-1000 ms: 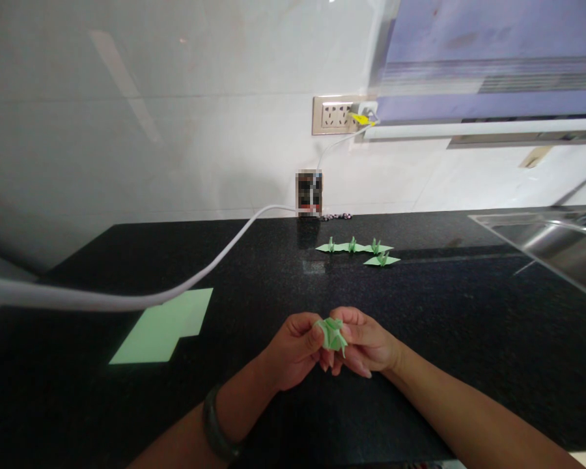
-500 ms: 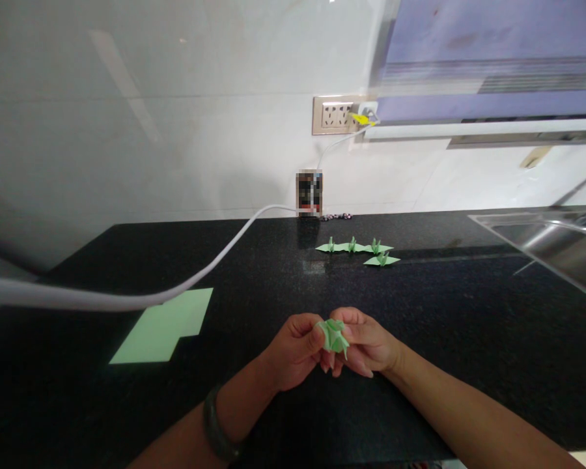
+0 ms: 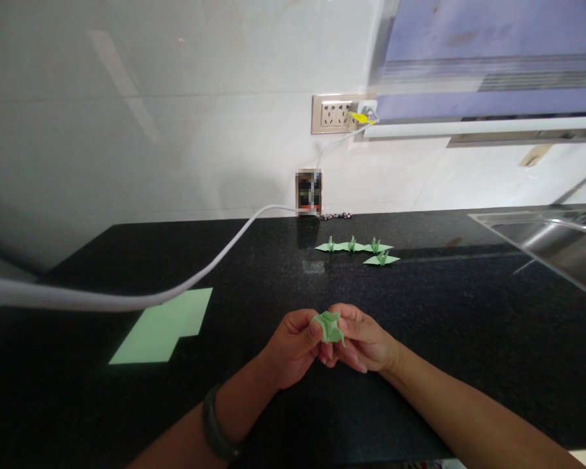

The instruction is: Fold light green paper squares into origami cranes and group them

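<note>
A small folded piece of light green paper (image 3: 330,327), looking like an origami crane, is held between both hands above the black counter's front part. My left hand (image 3: 295,348) pinches its left side between thumb and fingers. On the other side, my right hand (image 3: 366,339) grips it with thumb and index finger, the other fingers curled below. Several finished green paper cranes (image 3: 352,245) stand farther back with wings spread, most of them in a row. Flat green paper sheets (image 3: 168,329) lie to the left of my hands.
A white cable (image 3: 224,251) runs across the left side, passing over the sheets, towards a pixelated upright object (image 3: 309,193) at the wall. On the right is a metal sink (image 3: 557,241). A wall socket (image 3: 334,114) holds a plug.
Both hands have shifted slightly up with the paper crane, whose shape has turned a little between the fingers. The other cranes and the sheets have stayed put.
</note>
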`<state>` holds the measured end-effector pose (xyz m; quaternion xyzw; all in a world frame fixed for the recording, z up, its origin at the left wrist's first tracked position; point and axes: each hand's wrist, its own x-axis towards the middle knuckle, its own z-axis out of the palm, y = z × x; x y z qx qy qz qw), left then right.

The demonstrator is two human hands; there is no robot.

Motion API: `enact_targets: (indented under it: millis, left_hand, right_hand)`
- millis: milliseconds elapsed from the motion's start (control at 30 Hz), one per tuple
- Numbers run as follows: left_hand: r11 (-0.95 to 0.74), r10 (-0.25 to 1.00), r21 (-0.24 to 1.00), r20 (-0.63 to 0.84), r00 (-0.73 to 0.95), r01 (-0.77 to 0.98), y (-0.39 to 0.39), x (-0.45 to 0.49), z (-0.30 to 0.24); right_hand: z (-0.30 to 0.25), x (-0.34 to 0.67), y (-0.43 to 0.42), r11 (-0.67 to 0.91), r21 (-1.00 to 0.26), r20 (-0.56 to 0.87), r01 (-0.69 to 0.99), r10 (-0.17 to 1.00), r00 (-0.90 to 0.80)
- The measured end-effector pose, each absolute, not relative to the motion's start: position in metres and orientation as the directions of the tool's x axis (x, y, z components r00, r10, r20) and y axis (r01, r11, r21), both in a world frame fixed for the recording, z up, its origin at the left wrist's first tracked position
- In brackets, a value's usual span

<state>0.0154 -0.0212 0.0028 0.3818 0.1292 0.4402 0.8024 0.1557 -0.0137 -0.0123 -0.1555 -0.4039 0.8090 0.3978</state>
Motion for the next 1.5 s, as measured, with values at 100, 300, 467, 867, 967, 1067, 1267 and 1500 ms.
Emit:
enact_targets:
  millis: [100, 300, 467, 867, 967, 1067, 1267, 1500]
  left_hand:
    - [0.354, 0.801, 0.709, 0.107, 0.589, -0.610, -0.0221, 0.0167, 0.0026]
    - [0.339, 0.795, 0.733, 0.111, 0.596, -0.589, -0.0213, 0.0162, 0.0019]
    - [0.330, 0.798, 0.744, 0.108, 0.592, -0.581, -0.0223, 0.0167, 0.0031]
    - [0.310, 0.811, 0.754, 0.109, 0.575, -0.580, -0.0217, 0.0159, 0.0027]
    - [0.347, 0.809, 0.713, 0.101, 0.580, -0.609, -0.0232, 0.0171, 0.0026]
    - [0.369, 0.808, 0.693, 0.090, 0.582, -0.619, -0.0241, 0.0180, 0.0035]
    - [0.332, 0.809, 0.725, 0.109, 0.577, -0.603, -0.0227, 0.0170, 0.0043]
    - [0.364, 0.804, 0.678, 0.117, 0.583, -0.638, -0.0237, 0.0187, 0.0039]
  right_hand:
    - [-0.0110, 0.1569, -0.0125, -0.375, -0.764, 0.103, -0.525, 0.733, -0.673]
    - [-0.0103, 0.1576, -0.0135, -0.389, -0.740, 0.120, -0.549, 0.726, -0.677]
    - [-0.0128, 0.1582, -0.0138, -0.391, -0.770, 0.066, -0.505, 0.738, -0.671]
    - [-0.0133, 0.1565, -0.0133, -0.360, -0.761, 0.117, -0.540, 0.743, -0.659]
    - [-0.0114, 0.1578, -0.0138, -0.378, -0.766, 0.108, -0.520, 0.722, -0.684]
    - [-0.0100, 0.1582, -0.0147, -0.388, -0.765, 0.101, -0.515, 0.717, -0.690]
    - [-0.0100, 0.1565, -0.0151, -0.369, -0.777, 0.069, -0.511, 0.756, -0.651]
    - [-0.0116, 0.1580, -0.0155, -0.394, -0.743, 0.108, -0.541, 0.728, -0.677]
